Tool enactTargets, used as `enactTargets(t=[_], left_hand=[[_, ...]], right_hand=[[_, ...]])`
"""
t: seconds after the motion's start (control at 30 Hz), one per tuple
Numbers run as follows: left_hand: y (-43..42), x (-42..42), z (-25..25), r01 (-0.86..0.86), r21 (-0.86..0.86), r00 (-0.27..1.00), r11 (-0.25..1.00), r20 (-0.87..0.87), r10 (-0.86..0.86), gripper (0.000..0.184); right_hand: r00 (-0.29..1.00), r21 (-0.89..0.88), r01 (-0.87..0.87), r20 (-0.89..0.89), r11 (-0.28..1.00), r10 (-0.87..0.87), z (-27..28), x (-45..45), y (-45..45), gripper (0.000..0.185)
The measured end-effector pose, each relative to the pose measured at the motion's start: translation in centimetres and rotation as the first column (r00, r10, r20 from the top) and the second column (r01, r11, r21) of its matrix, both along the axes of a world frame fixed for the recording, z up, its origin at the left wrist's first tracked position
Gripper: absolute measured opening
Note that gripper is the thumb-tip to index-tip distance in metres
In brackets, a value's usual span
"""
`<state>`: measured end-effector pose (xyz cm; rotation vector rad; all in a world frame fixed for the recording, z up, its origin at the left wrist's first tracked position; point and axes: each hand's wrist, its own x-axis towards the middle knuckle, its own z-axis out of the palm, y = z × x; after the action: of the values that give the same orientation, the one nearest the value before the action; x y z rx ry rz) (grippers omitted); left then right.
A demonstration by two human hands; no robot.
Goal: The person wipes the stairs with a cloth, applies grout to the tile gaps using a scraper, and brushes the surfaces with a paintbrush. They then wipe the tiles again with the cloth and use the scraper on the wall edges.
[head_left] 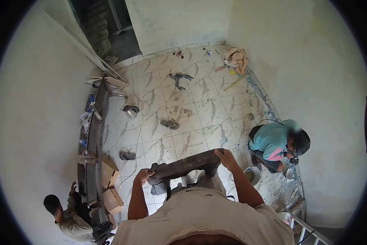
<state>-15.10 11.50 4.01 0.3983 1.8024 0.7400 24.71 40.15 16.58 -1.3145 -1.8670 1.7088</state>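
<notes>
A dark brown folded cloth (187, 164), perhaps a garment, is stretched in front of my body at about waist height. My left hand (144, 176) is closed around its left end, where the fabric bunches up. At the opposite end, the thumb and fingers of my right hand (227, 159) pinch the upper corner. Loose fabric hangs below the band on both sides, and the cloth hides part of my legs.
A co-worker (273, 141) crouches by the right wall near a bucket (252, 174). Another person (75, 220) sits at the lower left, beside a long shelf (94, 139) and cardboard boxes (112, 200). A kettle (130, 111), sandals (170, 123) and a dark rag (180, 80) lie about the tiled floor.
</notes>
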Motion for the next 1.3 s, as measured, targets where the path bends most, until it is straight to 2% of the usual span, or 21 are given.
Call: enactTargets(t=[0.07,0.13,0.17,0.23,0.27,0.3,0.4,0.5,0.53,0.6,0.63,0.67,0.77,0.83,0.9,0.97,1.03,1.07,1.17,1.23,1.3], left_hand=[[4.8,-2.2,0.0,0.049,0.061,0.996,0.997,0.069,-0.053,0.04],[9.5,-5.8,0.3,-0.107,0.128,0.942,0.986,0.33,0.059,0.048],[11.7,-7.4,0.5,-0.12,0.125,0.942,0.985,0.328,0.073,0.048],[16.8,-10.3,1.7,-0.315,0.164,0.921,0.935,0.289,0.26,0.051],[19.5,-11.1,2.5,-0.467,0.172,0.864,0.867,0.297,0.407,0.047],[21.8,-12.8,1.9,-0.496,0.182,0.851,0.849,0.3,0.432,0.047],[27.7,-17.1,1.4,-0.736,0.324,0.668,0.594,0.491,0.559,0.037],[33.1,-22.3,2.2,-0.839,0.356,0.541,0.411,0.471,0.697,0.033],[34.0,-24.8,2.8,-0.846,0.362,0.527,0.391,0.463,0.712,0.033],[36.2,-28.2,6.7,-0.812,0.456,0.57,0.365,0.484,0.664,0.023],[37.5,-29.3,8.0,-0.797,0.493,0.587,0.348,0.5,0.636,0.018],[38.6,-30.8,8.9,-0.773,0.522,0.618,0.361,0.49,0.615,0.013],[42.0,-36.5,10.2,-0.714,0.63,0.637,0.305,0.404,0.657,0.016],[43.9,-41.3,10.3,-0.7,0.648,0.617,0.3,0.336,0.712,0.018],[46.6,-47.1,10.4,-0.649,0.688,0.555,0.325,0.135,0.821,0.019],[49.8,-53.3,10.3,-0.655,0.664,0.532,0.361,0.067,0.844,0.023],[53.2,-60.7,9.2,-0.469,0.721,0.346,0.51,-0.381,0.857,0.024],[55.5,-63.2,11.0,-0.503,0.713,0.349,0.489,-0.35,0.869,0.024],[60.4,-71.3,14.4,-0.581,0.694,0.421,0.425,-0.191,0.887,0.022],[62.4,-77.5,14.1,-0.547,0.737,0.419,0.396,-0.168,0.892,0.023],[65.6,-82.5,15.5,-0.512,0.775,0.423,0.369,-0.146,0.894,0.024]], right_hand=[[0.997,-0.033,0.071,0.006,0.997,-0.071,-0.5,-0.7,4.4,0.044],[0.988,-0.038,0.156,-0.011,0.987,-0.157,0.4,-3.2,8.2,0.04],[0.99,-0.042,0.143,-0.012,0.989,-0.144,0.4,-4.7,10.2,0.04],[0.983,-0.167,0.174,-0.023,0.97,-0.18,-0.1,-7.7,14.9,0.037],[0.976,-0.232,0.167,-0.098,0.958,-0.193,-2.1,-9.3,17.7,0.036],[0.982,-0.222,0.134,-0.102,0.966,-0.16,-3.1,-11.4,20.5,0.036],[0.986,-0.237,0.116,-0.092,0.965,-0.142,-2.7,-18.1,29.2,0.035],[0.994,-0.081,0.003,0.108,0.997,0.006,0.3,-26.6,37.4,0.038],[1.0,-0.096,-0.028,0.0,0.995,0.028,-0.9,-29.0,40.4,0.04],[0.998,-0.077,-0.058,-0.001,0.995,0.058,-1.4,-34.7,45.0,0.04],[0.998,-0.052,-0.063,0.007,0.997,0.063,-1.3,-37.0,47.5,0.04],[0.985,0.025,-0.121,0.124,0.992,0.116,1.5,-40.1,48.9,0.04],[0.984,0.147,-0.147,0.118,0.978,0.13,-0.6,-49.3,55.2,0.041],[0.988,0.124,-0.142,0.07,0.982,0.134,-1.1,-55.6,58.6,0.042],[0.991,0.396,-0.137,0.063,0.908,0.122,1.1,-62.4,61.4,0.042],[0.983,0.417,-0.182,0.07,0.89,0.169,2.0,-68.6,64.7,0.04],[0.991,0.499,-0.083,-0.052,0.863,0.125,-0.5,-74.8,68.4,0.037],[0.99,0.388,-0.082,-0.072,0.918,0.118,-1.3,-77.6,70.3,0.033],[0.96,0.521,-0.042,-0.216,0.852,0.179,1.4,-85.4,74.1,0.029],[0.944,0.458,-0.034,-0.277,0.888,0.179,4.7,-90.0,76.8,0.026],[0.92,0.14,-0.165,-0.334,0.976,0.204,6.0,-94.2,79.9,0.02]])
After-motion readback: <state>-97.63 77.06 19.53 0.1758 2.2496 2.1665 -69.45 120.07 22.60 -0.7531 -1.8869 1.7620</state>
